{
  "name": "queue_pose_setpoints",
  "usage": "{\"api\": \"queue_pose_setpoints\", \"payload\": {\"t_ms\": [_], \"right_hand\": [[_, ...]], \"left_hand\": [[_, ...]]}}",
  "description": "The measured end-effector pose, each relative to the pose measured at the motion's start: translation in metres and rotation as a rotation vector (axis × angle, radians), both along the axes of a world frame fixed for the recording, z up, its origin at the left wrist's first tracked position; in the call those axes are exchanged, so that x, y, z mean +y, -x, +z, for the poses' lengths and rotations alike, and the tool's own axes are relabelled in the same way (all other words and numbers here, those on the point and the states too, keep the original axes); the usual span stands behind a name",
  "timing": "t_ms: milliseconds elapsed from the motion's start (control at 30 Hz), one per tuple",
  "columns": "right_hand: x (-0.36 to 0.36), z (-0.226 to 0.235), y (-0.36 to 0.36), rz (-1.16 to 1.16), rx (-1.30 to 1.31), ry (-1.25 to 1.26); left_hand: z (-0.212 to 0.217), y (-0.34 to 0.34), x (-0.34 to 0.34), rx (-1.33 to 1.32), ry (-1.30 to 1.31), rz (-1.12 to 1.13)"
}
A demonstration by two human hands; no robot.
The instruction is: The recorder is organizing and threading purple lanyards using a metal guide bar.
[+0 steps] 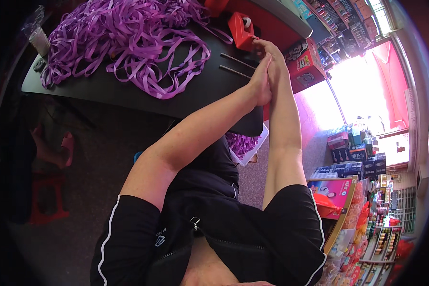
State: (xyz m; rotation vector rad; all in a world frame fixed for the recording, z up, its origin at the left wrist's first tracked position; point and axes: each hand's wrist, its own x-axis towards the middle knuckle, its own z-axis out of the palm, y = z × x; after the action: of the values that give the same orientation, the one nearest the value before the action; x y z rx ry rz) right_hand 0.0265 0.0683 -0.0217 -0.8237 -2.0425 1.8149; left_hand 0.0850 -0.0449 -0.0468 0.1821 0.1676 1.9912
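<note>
A: What could go wrong from here?

B: The hands sit close to the red holder (242, 33), just right of the ribbons (128, 43), so a careless swing could knock it. The two rods (234, 72), also right of the ribbons, could be bumped by a wrist.

A: And the ribbons themselves?

B: They lie in a loose heap on the tabletop (200, 104), with loops spilling toward the near edge. A snagged loop could tangle or drag others off, I'd judge.

A: Now, each hand?

B: The left hand (262, 85) looks flat, fingers straight and close together, pressed against the right hand (276, 59). I see nothing held in it.

A: The right?

B: It meets the left, to the right of the ribbons, fingertips near the holder. Whether they pinch or touch anything there, I can't tell.
</note>
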Motion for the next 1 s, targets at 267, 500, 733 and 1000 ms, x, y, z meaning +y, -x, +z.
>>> {"api": "queue_pose_setpoints", "payload": {"t_ms": [267, 500, 733, 1000], "right_hand": [[0.016, -0.005, 0.025, -0.009, -0.097, 0.055], [0.031, -0.02, 0.041, -0.041, -0.016, -0.028], [0.064, -0.041, 0.052, -0.041, -0.029, -0.317], [0.041, -0.013, -0.029, 0.351, 0.11, -0.355]], "left_hand": [[-0.015, 0.009, 0.014, -0.016, -0.089, 0.034], [-0.014, 0.01, 0.01, -0.063, 0.001, 0.029], [-0.008, 0.008, 0.012, -0.078, 0.025, -0.027], [-0.015, 0.015, 0.008, 0.075, 0.177, -0.008]]}}
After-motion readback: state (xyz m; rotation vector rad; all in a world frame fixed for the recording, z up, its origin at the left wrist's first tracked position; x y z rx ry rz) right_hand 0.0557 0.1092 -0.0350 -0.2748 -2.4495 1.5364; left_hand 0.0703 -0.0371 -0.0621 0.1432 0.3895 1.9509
